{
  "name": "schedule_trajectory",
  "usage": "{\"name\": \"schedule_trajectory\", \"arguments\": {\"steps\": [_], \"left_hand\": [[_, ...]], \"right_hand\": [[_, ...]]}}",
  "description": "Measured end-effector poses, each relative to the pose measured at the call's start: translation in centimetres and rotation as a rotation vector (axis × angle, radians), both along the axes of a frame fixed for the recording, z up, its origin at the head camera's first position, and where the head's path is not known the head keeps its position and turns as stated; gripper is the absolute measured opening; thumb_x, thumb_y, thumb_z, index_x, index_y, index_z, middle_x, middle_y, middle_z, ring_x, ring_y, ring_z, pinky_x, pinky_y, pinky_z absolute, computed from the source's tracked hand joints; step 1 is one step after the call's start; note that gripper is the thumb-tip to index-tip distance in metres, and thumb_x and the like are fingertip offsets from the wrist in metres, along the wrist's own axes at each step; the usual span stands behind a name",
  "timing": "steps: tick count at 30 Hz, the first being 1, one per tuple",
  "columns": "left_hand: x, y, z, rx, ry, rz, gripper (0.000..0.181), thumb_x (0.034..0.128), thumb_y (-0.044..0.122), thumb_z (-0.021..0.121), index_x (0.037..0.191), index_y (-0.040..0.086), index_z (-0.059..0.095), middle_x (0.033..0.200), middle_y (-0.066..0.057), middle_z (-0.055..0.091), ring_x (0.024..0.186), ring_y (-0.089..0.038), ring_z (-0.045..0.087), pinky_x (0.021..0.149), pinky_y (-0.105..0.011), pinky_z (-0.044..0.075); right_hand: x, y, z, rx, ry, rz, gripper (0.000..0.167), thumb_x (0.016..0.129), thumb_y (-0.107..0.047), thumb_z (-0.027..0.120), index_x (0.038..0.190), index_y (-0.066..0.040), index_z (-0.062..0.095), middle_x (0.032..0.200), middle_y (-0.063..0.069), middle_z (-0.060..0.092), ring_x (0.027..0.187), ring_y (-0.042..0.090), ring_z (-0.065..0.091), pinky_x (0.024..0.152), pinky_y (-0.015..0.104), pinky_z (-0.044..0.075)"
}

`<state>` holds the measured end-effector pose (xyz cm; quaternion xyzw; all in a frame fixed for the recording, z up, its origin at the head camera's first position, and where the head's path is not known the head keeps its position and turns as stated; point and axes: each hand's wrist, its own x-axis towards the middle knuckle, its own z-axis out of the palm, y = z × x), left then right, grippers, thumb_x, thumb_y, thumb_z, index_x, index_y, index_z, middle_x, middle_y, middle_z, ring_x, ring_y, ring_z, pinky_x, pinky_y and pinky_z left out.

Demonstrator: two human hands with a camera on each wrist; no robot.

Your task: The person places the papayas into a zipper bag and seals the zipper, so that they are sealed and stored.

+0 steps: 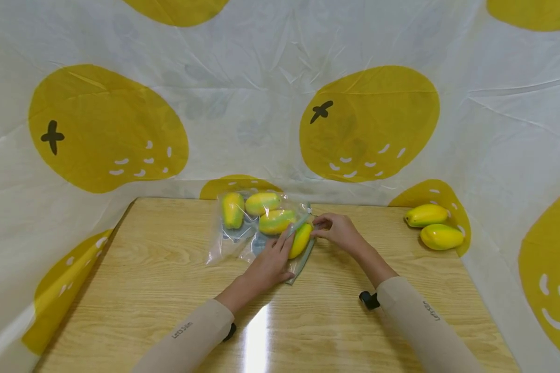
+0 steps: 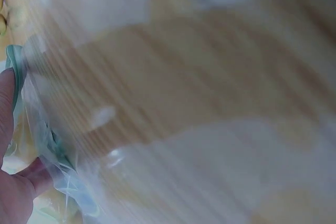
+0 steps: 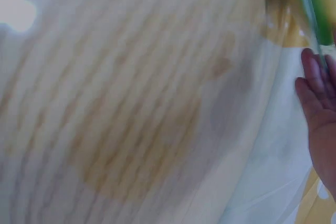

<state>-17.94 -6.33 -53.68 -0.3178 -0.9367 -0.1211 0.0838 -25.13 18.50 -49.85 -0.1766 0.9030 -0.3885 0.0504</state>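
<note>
A clear zip bag (image 1: 224, 248) with a grey-green zip strip lies at the back middle of the table, its mouth to the right. Inside are several yellow-green fruits (image 1: 262, 203), like mangoes or papayas. Another such fruit (image 1: 301, 242) lies at the mouth, between the bag's two lips. My left hand (image 1: 268, 264) reaches across the bag and holds its lip; in the left wrist view the left hand (image 2: 16, 192) has a finger along the green strip. From the right, my right hand (image 1: 338, 230) pinches the bag's edge beside that fruit. Straighter right-hand fingers (image 3: 311, 72) show in the right wrist view.
Two more yellow fruits (image 1: 434, 226) lie at the table's back right corner. The wooden table (image 1: 144, 280) meets a white cloth (image 1: 242, 114) printed with large yellow fruit shapes at the back and both sides.
</note>
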Motion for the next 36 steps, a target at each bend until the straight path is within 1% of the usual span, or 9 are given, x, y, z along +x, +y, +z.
{"name": "schedule_trajectory", "arguments": {"steps": [5,8,13,16,21,25,30,32,36], "left_hand": [[-0.1,0.3,-0.2,-0.003,-0.004,0.005,0.121,0.079,0.049,0.087,0.164,0.002,0.015,0.175,-0.013,0.004,0.125,-0.037,0.055,0.098,-0.037,0.058],[-0.1,0.4,-0.1,-0.017,0.012,0.005,0.122,0.0787,0.05,0.087,0.164,0.002,0.014,0.175,-0.013,0.004,0.124,-0.037,0.055,0.098,-0.037,0.058],[0.0,0.5,0.0,-0.035,0.06,0.003,0.121,0.0783,0.05,0.088,0.163,0.0,0.017,0.174,-0.017,0.008,0.119,-0.037,0.055,0.092,-0.034,0.059],[0.1,0.5,0.0,-0.047,0.088,0.018,0.12,0.0776,0.05,0.088,0.162,0.0,0.02,0.173,-0.017,0.011,0.116,-0.037,0.055,0.085,-0.032,0.06],[0.2,0.5,0.2,-0.061,0.082,0.043,0.118,0.0789,0.049,0.088,0.163,0.0,0.02,0.173,-0.017,0.012,0.116,-0.039,0.054,0.083,-0.033,0.061],[0.1,0.5,0.3,-0.039,0.055,0.046,0.118,0.0786,0.047,0.089,0.163,0.001,0.019,0.173,-0.017,0.013,0.115,-0.04,0.056,0.082,-0.034,0.062],[-0.1,0.5,0.3,-0.028,0.012,0.053,0.118,0.0791,0.046,0.088,0.163,0.003,0.017,0.174,-0.016,0.011,0.118,-0.04,0.055,0.084,-0.034,0.062],[-0.1,0.5,0.4,-0.033,-0.001,0.056,0.118,0.0797,0.047,0.087,0.164,0.003,0.016,0.174,-0.015,0.009,0.119,-0.04,0.055,0.085,-0.034,0.062],[0.0,0.5,0.5,-0.034,-0.01,0.056,0.117,0.08,0.048,0.087,0.163,0.003,0.017,0.174,-0.016,0.008,0.118,-0.039,0.055,0.083,-0.033,0.062]], "right_hand": [[-0.2,0.1,0.0,0.021,-0.033,0.004,0.048,0.086,-0.034,0.085,0.12,-0.004,0.072,0.114,0.016,0.075,0.099,0.023,0.07,0.085,0.036,0.06],[-0.3,-0.1,0.0,0.032,-0.031,-0.015,0.048,0.084,-0.036,0.087,0.117,-0.004,0.072,0.108,0.014,0.075,0.094,0.021,0.069,0.081,0.033,0.059],[-0.1,-0.8,-0.1,0.072,0.033,-0.088,0.046,0.081,-0.038,0.089,0.107,-0.005,0.073,0.093,0.006,0.073,0.083,0.017,0.066,0.073,0.031,0.057],[0.0,-1.4,-0.3,0.092,0.089,-0.135,0.045,0.079,-0.04,0.09,0.102,-0.004,0.072,0.09,0.006,0.072,0.081,0.018,0.065,0.072,0.032,0.057],[0.0,-2.1,-0.5,0.1,0.105,-0.18,0.046,0.079,-0.041,0.089,0.099,-0.003,0.07,0.089,0.008,0.07,0.08,0.02,0.063,0.072,0.034,0.056],[0.1,-1.7,-0.6,0.07,0.076,-0.143,0.046,0.082,-0.036,0.088,0.107,-0.002,0.069,0.097,0.011,0.071,0.087,0.022,0.065,0.079,0.037,0.058],[0.6,-0.5,-0.5,-0.021,0.004,-0.075,0.045,0.086,-0.029,0.086,0.114,-0.004,0.063,0.112,0.014,0.07,0.103,0.029,0.071,0.09,0.043,0.06],[1.0,0.1,-0.2,-0.052,-0.02,-0.065,0.045,0.087,-0.026,0.085,0.116,-0.003,0.061,0.117,0.016,0.069,0.108,0.034,0.07,0.092,0.046,0.06],[1.8,1.8,0.4,-0.061,-0.033,-0.051,0.049,0.088,-0.021,0.083,0.124,0.0,0.057,0.128,0.021,0.064,0.116,0.038,0.066,0.097,0.051,0.057]]}}
